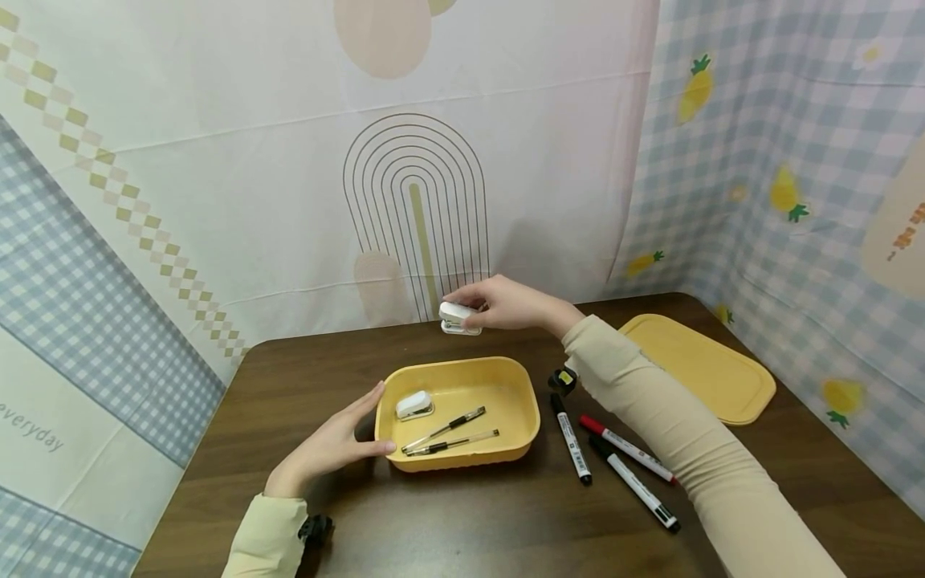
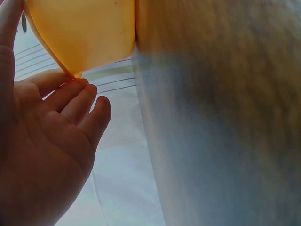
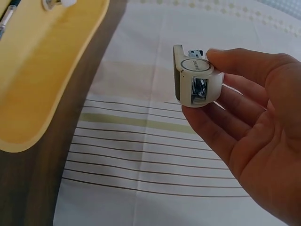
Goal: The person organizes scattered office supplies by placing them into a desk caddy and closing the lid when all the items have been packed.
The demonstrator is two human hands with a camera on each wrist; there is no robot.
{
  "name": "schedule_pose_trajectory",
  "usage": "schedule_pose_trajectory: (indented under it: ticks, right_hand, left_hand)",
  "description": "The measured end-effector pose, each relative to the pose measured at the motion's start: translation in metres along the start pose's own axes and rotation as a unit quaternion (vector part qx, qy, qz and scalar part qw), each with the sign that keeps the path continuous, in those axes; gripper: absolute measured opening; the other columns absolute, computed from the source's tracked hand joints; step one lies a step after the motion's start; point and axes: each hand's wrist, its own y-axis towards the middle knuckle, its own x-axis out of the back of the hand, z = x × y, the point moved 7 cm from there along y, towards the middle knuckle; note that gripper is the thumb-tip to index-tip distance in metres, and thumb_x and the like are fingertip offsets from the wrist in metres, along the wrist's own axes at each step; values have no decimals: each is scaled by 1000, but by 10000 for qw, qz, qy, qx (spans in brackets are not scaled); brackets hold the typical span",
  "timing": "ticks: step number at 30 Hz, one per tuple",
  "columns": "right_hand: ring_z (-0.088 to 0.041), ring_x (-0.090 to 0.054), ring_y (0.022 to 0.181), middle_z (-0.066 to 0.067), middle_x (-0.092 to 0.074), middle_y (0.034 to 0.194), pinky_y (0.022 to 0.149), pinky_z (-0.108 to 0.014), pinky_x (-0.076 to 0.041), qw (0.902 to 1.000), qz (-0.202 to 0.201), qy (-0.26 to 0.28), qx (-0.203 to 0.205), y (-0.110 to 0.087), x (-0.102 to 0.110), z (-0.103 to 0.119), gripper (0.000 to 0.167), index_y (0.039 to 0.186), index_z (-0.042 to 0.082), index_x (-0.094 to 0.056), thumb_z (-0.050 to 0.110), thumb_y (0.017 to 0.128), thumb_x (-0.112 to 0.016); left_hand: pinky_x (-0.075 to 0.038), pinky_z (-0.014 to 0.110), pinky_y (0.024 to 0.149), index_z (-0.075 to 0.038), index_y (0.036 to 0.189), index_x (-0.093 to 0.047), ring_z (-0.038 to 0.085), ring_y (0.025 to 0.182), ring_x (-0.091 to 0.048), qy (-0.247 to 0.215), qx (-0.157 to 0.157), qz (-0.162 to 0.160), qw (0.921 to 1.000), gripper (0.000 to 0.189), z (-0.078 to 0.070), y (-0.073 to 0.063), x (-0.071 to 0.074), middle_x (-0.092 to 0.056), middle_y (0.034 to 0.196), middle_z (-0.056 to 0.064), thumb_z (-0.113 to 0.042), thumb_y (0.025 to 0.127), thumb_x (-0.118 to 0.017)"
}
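Above the far edge of the table, my right hand [image 1: 513, 303] pinches a small white stapler [image 1: 457, 317] between thumb and fingers. The right wrist view shows this stapler [image 3: 200, 82] end-on, its metal parts visible. My left hand [image 1: 332, 441] spans the left end of a yellow plastic box [image 1: 531, 401], thumb on the near rim and fingers along the side. In the left wrist view its fingertips [image 2: 80, 84] touch the box's corner, fingers loosely extended. Inside the box lie another white stapler [image 1: 415, 404] and two clear pens with black grips [image 1: 462, 420].
Right of the box lie two black-capped markers [image 1: 571, 441] [image 1: 636, 486] and a red-capped marker [image 1: 629, 449]. A small black item with a yellow label [image 1: 562, 380] sits by them. A yellow lid [image 1: 694, 365] lies beyond my right sleeve; patterned cloth [image 1: 564, 160] hangs behind the table.
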Motion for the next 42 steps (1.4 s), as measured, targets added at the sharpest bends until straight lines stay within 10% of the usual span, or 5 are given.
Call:
schedule_pose_trajectory:
  ticks: [42]
  right_hand:
    - [-12, -64, 108, -4, -69, 126, 92, -29, -51, 9902, 1314, -461, 110, 25, -82, -6, 45, 141, 9, -60, 13, 97, -67]
  left_hand:
    - [-27, 57, 116, -19, 162, -22, 32, 150, -24, -190, 295, 100, 9993, 104, 3, -1, 0, -22, 166, 5, -54, 82, -79]
